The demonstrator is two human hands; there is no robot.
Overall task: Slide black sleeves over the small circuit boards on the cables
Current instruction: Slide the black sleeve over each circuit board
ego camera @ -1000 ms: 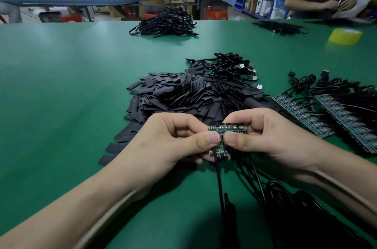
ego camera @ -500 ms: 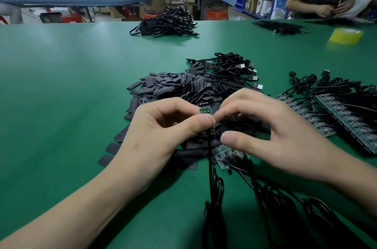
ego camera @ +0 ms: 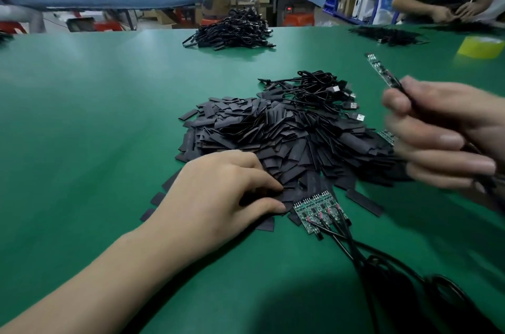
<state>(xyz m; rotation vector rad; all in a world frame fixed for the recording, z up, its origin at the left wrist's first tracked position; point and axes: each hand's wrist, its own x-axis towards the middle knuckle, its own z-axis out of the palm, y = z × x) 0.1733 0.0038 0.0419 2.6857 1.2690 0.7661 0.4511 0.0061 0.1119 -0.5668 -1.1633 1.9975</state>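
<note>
Hands: left hand (ego camera: 216, 197) pinches a black sleeve (ego camera: 284, 196) at the pile's (ego camera: 273, 131) near edge; right hand (ego camera: 442, 136) grips a cabled circuit board (ego camera: 382, 71) aloft

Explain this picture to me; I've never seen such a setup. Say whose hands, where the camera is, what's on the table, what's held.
No machine here: a person works bare-handed, and the one camera sits on their head, looking forward and down. On the green table lies a pile of black sleeves, USB cables behind it, and a row of small circuit boards on cables at its near edge. The right hand, blurred, grips one circuit board, pointing up. The left hand touches sleeves at the pile's near edge; whether it pinches one is unclear.
</note>
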